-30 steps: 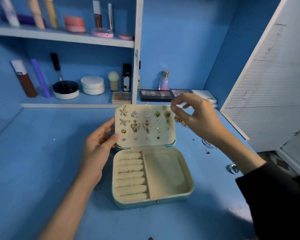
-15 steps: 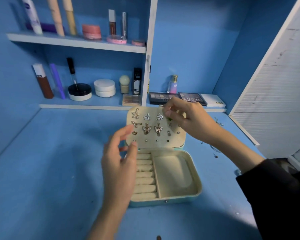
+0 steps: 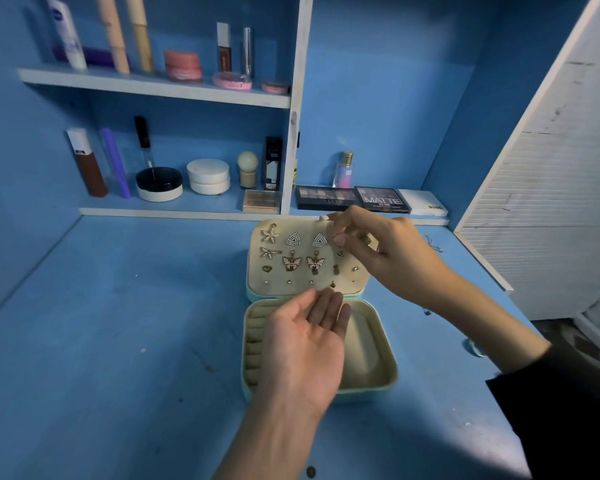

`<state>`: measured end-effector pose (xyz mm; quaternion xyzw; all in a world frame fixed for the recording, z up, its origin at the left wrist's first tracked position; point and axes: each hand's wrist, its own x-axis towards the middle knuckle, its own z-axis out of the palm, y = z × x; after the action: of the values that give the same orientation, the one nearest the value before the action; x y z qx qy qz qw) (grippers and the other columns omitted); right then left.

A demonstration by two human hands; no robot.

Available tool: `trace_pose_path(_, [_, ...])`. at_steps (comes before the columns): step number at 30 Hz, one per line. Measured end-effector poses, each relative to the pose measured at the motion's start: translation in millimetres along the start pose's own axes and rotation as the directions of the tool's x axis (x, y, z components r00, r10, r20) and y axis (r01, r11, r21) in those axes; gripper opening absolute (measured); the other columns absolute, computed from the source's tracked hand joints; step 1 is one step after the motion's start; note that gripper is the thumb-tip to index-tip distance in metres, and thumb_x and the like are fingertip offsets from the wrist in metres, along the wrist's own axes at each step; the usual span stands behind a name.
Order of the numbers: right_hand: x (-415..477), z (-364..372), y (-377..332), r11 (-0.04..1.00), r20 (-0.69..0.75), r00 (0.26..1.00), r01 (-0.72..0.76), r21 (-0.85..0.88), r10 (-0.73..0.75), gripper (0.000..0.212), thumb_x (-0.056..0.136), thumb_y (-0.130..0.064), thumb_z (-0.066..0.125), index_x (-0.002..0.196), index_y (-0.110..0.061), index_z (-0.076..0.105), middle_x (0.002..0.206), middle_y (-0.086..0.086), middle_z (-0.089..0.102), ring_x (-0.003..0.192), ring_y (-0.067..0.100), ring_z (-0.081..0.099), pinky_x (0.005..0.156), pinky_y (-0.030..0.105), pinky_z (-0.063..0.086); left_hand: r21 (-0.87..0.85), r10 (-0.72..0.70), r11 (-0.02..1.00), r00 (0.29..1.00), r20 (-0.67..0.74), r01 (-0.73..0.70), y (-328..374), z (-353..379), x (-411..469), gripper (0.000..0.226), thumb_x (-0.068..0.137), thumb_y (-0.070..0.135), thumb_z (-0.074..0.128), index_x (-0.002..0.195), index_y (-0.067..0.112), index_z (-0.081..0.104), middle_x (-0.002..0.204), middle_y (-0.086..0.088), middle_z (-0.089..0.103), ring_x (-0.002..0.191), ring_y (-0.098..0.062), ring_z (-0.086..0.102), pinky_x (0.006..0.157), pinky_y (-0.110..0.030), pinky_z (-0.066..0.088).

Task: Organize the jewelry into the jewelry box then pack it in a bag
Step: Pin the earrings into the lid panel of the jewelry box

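Your left hand (image 3: pixel 305 344) has let go of the lid edge it was steadying a second ago. It now lies palm up with relaxed fingers, holding nothing, over the open base of the jewelry box (image 3: pixel 390 362). Your right hand (image 3: pixel 385 251) has dropped from above the lid's far corner onto the earring panel (image 3: pixel 326 289). Its thumb and forefinger are pinched together at the top row, where the green studs sat. I cannot tell whether a stud is actually between them, because the hand covers that spot. To me the cupped palm reads as ready to catch a backing or a piece, so you are probably still on the earring step. The ring rolls and side compartment under your left hand look unfilled. The starfish earrings (image 3: pixel 269 233) and butterfly earrings (image 3: pixel 291 263) sit pinned just left of your right hand. A loose chain (image 3: pixel 433 244) lies on the blue bench (image 3: pixel 118 323) just beyond your right wrist. No bag shows anywhere. Beyond your hands, shelves carry cosmetics and eyeshadow palettes (image 3: pixel 326 197). A white louvred door (image 3: pixel 551 237) stands to the right.
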<state>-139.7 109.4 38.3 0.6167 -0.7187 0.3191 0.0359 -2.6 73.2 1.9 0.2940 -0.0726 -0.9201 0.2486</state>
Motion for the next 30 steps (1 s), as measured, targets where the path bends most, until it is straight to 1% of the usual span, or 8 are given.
trace_pose_path(5, [-8, -3, -3, 1.000, -0.004, 1.000, 0.027, 0.010, -0.027, 0.007, 0.092, -0.010, 0.057, 0.090, -0.017, 0.057, 0.080, -0.002, 0.068, 0.074, 0.000, 0.056, 0.064, 0.008, 0.036, -0.029, -0.019, 0.999, 1.000, -0.005, 0.019, 0, 1, 4, 0.033, 0.097, 0.008, 0.040, 0.120, -0.012, 0.052, 0.132, -0.025, 0.053, 0.122, -0.034, 0.052, 0.106, -0.043, 0.039])
trace_pose_path(9, [-17, -6, -9, 0.999, -0.016, 0.999, 0.040, 0.020, -0.040, 0.004, 0.092, -0.010, 0.057, 0.092, -0.014, 0.058, 0.086, -0.008, 0.067, 0.083, -0.023, 0.050, 0.070, 0.001, 0.034, -0.056, -0.016, 0.998, 1.000, -0.016, 0.015, -3, 0, 5, 0.034, 0.097, 0.006, 0.040, 0.123, -0.012, 0.052, 0.130, -0.026, 0.054, 0.121, -0.035, 0.053, 0.106, -0.043, 0.039])
trace_pose_path(14, [-30, -8, -13, 0.997, -0.025, 0.997, 0.070, 0.009, -0.070, 0.003, 0.093, -0.014, 0.054, 0.093, -0.016, 0.057, 0.111, -0.006, 0.067, 0.103, -0.008, 0.054, 0.077, -0.001, 0.034, -0.090, 0.002, 0.996, 1.000, -0.025, -0.004, -7, -2, 3, 0.029, 0.093, 0.004, 0.046, 0.116, -0.012, 0.056, 0.129, -0.024, 0.056, 0.119, -0.031, 0.056, 0.106, -0.039, 0.041])
trace_pose_path(17, [-37, -7, -16, 0.992, -0.027, 0.992, 0.118, -0.052, -0.120, 0.005, 0.091, -0.010, 0.055, 0.093, -0.008, 0.059, 0.114, -0.002, 0.067, 0.105, -0.006, 0.050, 0.075, -0.009, 0.027, -0.101, 0.010, 0.995, 1.000, -0.010, -0.011, -10, -3, 1, 0.033, 0.087, -0.001, 0.050, 0.118, -0.010, 0.057, 0.125, -0.022, 0.059, 0.118, -0.029, 0.056, 0.105, -0.037, 0.041])
trace_pose_path(20, [-43, -8, -20, 0.987, -0.018, 0.989, 0.142, -0.078, -0.144, 0.007, 0.090, -0.007, 0.056, 0.094, -0.005, 0.061, 0.112, 0.002, 0.068, 0.110, -0.006, 0.048, 0.081, -0.012, 0.021, -0.092, 0.025, 0.995, 0.999, 0.029, -0.022, -15, -4, -1, 0.044, 0.072, 0.000, 0.060, 0.117, -0.003, 0.061, 0.110, -0.014, 0.061, 0.111, -0.024, 0.058, 0.104, -0.034, 0.042])
trace_pose_path(24, [-52, -7, -18, 0.987, -0.006, 0.991, 0.136, -0.082, -0.137, 0.012, 0.092, -0.016, 0.053, 0.098, -0.009, 0.061, 0.120, -0.005, 0.064, 0.124, -0.002, 0.043, 0.097, 0.000, 0.029, -0.096, 0.055, 0.994, 0.994, 0.098, -0.045, -20, -2, -4, 0.045, 0.064, 0.011, 0.070, 0.109, 0.006, 0.064, 0.092, -0.004, 0.063, 0.096, -0.015, 0.056, 0.096, -0.027, 0.042])
trace_pose_path(28, [-60, -12, -22, 0.990, 0.032, 0.991, 0.135, -0.041, -0.133, 0.021, 0.093, -0.026, 0.051, 0.102, -0.011, 0.063, 0.122, -0.010, 0.062, 0.124, -0.007, 0.043, 0.085, -0.003, 0.035, -0.108, 0.080, 0.992, 0.988, 0.129, -0.066, -22, -3, -7, 0.037, 0.070, 0.019, 0.070, 0.106, 0.011, 0.065, 0.087, 0.002, 0.061, 0.086, -0.008, 0.054, 0.093, -0.023, 0.041])
trace_pose_path(30, [-59, -19, -26, 0.992, 0.022, 0.992, 0.122, 0.023, -0.123, 0.015, 0.092, -0.022, 0.055, 0.097, -0.011, 0.064, 0.119, -0.008, 0.065, 0.121, -0.008, 0.048, 0.087, 0.002, 0.040, -0.109, 0.094, 0.991, 0.988, 0.123, -0.081, -22, -4, -8, 0.042, 0.070, 0.020, 0.070, 0.111, 0.010, 0.063, 0.096, 0.000, 0.064, 0.094, -0.009, 0.057, 0.101, -0.024, 0.040])
